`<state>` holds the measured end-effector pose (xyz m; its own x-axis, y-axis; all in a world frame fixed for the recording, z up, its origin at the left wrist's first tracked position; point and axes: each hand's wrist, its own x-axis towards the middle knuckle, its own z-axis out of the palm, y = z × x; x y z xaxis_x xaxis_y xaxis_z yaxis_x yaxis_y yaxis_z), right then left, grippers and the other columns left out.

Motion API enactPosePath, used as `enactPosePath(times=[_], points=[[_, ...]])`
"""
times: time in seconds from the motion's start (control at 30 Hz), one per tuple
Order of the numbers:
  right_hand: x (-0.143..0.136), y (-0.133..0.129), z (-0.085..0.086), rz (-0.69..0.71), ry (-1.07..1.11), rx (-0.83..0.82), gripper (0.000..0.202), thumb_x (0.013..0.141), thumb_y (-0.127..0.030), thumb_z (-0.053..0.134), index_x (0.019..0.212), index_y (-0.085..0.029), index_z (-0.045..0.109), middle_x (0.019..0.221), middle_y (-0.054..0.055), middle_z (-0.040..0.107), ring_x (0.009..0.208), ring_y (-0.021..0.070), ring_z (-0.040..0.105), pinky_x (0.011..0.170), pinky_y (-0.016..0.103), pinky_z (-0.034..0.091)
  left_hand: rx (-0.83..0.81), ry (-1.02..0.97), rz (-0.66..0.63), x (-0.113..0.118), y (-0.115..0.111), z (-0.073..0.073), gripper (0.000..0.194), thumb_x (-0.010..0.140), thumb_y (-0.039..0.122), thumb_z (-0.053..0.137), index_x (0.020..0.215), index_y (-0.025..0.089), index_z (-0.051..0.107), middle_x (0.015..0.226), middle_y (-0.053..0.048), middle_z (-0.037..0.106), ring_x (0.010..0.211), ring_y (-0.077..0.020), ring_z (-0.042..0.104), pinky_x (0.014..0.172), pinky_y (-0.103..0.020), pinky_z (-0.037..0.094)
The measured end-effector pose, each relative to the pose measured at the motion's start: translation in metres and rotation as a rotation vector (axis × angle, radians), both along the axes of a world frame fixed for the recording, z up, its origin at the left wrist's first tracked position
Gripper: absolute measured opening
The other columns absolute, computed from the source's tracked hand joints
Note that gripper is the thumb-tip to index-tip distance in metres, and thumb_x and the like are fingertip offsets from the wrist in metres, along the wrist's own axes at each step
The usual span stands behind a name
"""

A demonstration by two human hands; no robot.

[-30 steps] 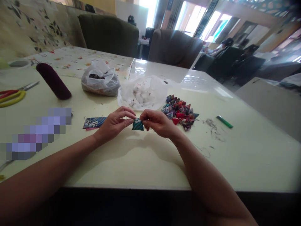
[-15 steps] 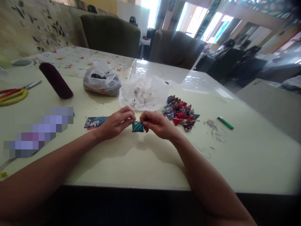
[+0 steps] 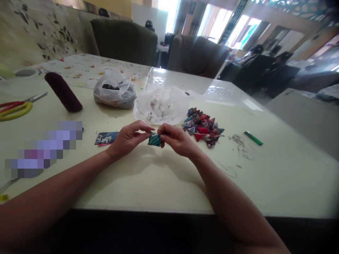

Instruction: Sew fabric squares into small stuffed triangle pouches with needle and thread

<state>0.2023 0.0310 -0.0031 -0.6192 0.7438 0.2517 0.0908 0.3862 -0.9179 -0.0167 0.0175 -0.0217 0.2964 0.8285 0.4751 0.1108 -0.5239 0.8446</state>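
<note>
A small teal patterned fabric pouch [image 3: 154,139] is held up between my two hands, a little above the table. My left hand [image 3: 131,137] pinches its left upper edge between thumb and fingers. On the other side, my right hand [image 3: 173,138] grips the right edge, fingers curled in. Flat dark-blue patterned fabric pieces [image 3: 106,137] lie beside my left wrist, partly covered by it. Beyond my hands, an open white plastic bag [image 3: 161,106] holds white stuffing clumps. To the right sits a pile of small stuffed fabric triangles [image 3: 203,127] in red, blue and purple.
Scissors [image 3: 18,106] and a dark maroon cylinder [image 3: 63,91] are at the left, near a pixelated area. A tied plastic bag [image 3: 115,91] stands behind. Loose thread scraps [image 3: 241,144] and a green cutter-like tool [image 3: 253,138] lie right. The table's front edge [image 3: 143,210] is close.
The fabric pouch has turned and risen slightly in my fingers. My left thumb and fingers have shifted to its upper left edge; my right hand stays nearly in place.
</note>
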Motion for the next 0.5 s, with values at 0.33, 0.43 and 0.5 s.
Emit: enactPosePath(times=[0.33,0.43,0.5], points=[[-0.0033,0.0005,-0.0074,-0.034,0.048,0.038,0.006,0.092,-0.021,0.055,0.088,-0.017,0.054,0.073,-0.001,0.058,0.066,0.0099,0.057,0.065,0.025,0.048,0.098,0.058,0.044,0.0008,0.0014,-0.0024,0.016,0.088,0.032,0.069,0.096,0.023,0.079,0.093,-0.005,0.068,0.085,-0.0152,0.066,0.076,-0.027,0.057],[-0.0039,-0.0003,-0.0073,-0.047,0.051,0.062,0.006,0.092,-0.021,0.055,0.087,-0.017,0.054,0.075,-0.001,0.057,0.067,0.0099,0.057,0.065,0.025,0.048,0.084,0.077,0.019,0.0005,0.0012,-0.0033,0.017,0.089,0.034,0.068,0.096,0.021,0.077,0.095,-0.005,0.066,0.083,-0.0136,0.064,0.070,-0.024,0.057],[-0.0040,-0.0008,-0.0066,-0.057,0.038,0.092,0.006,0.092,-0.020,0.054,0.087,-0.017,0.054,0.075,-0.001,0.056,0.067,0.0099,0.056,0.065,0.025,0.048,0.090,0.105,0.014,-0.0001,0.0017,-0.0031,0.017,0.090,0.034,0.067,0.093,0.019,0.075,0.095,-0.005,0.065,0.081,-0.0132,0.063,0.068,-0.024,0.055]])
